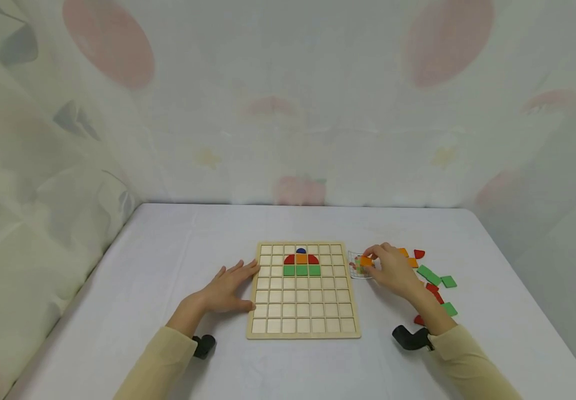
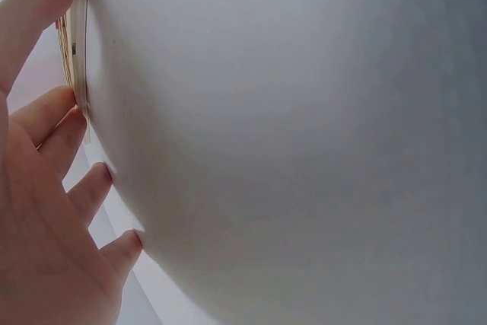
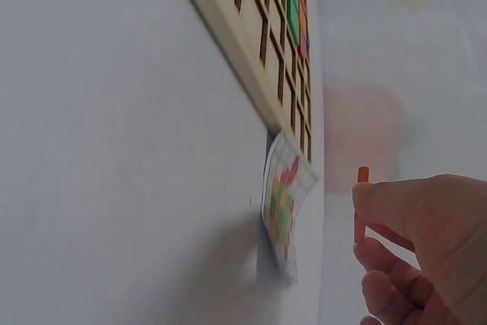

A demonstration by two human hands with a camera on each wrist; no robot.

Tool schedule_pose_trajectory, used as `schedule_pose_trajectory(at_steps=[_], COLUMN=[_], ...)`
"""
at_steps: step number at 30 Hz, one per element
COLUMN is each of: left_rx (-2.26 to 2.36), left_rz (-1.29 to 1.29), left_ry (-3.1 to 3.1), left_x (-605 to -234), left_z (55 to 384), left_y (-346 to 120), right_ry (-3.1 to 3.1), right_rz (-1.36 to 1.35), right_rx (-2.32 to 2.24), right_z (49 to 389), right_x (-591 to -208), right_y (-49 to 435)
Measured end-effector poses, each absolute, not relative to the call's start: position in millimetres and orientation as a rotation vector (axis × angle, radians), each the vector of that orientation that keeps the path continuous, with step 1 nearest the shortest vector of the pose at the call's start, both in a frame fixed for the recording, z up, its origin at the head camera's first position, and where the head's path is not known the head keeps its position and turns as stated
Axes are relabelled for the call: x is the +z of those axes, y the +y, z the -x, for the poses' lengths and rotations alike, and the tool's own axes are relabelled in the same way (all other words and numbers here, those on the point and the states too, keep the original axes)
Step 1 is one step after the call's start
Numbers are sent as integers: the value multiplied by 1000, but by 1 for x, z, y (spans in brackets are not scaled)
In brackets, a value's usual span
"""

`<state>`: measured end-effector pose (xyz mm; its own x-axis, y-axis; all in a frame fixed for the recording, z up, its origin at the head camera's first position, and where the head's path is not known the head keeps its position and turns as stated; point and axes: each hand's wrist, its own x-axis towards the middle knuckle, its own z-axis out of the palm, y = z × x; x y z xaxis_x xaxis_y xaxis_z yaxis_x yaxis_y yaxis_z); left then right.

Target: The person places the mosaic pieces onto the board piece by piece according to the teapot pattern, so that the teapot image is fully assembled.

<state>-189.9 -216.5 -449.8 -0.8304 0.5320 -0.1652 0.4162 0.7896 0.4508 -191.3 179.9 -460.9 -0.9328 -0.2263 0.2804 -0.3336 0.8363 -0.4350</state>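
Observation:
A light wooden grid board [image 1: 303, 298] lies on the table. Near its far edge sit a blue half-round piece [image 1: 301, 251], an orange square [image 1: 301, 259] between two red quarter-round pieces [image 1: 289, 259], and a row of green squares [image 1: 301, 270]. My left hand [image 1: 225, 290] rests on the table with fingers spread, thumb and fingertips touching the board's left edge. My right hand [image 1: 393, 270] pinches an orange square tile [image 3: 361, 205] between thumb and fingers, above a printed pattern card [image 3: 280, 202] beside the board's right edge. Part of the card is hidden by that hand.
Loose pieces lie to the right, partly behind the right forearm: green tiles [image 1: 429, 275], a red quarter-round piece [image 1: 420, 254], more red pieces [image 1: 433, 288] and orange squares [image 1: 412, 263]. White cloth covers the table [image 1: 193, 239]. Patterned curtains [image 1: 288, 111] hang behind it and at the sides.

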Motion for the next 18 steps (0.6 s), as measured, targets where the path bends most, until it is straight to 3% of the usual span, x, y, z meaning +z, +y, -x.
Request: schedule_pose_trajectory(at_steps=[18], left_rx=[580], left_rz=[-730], left_ry=[2700], left_x=[-450], left_z=[189], left_y=[-216], right_ry=[-2822], right_rz=[-563], right_rx=[901], right_z=[191], right_x=[-461], right_y=[101])
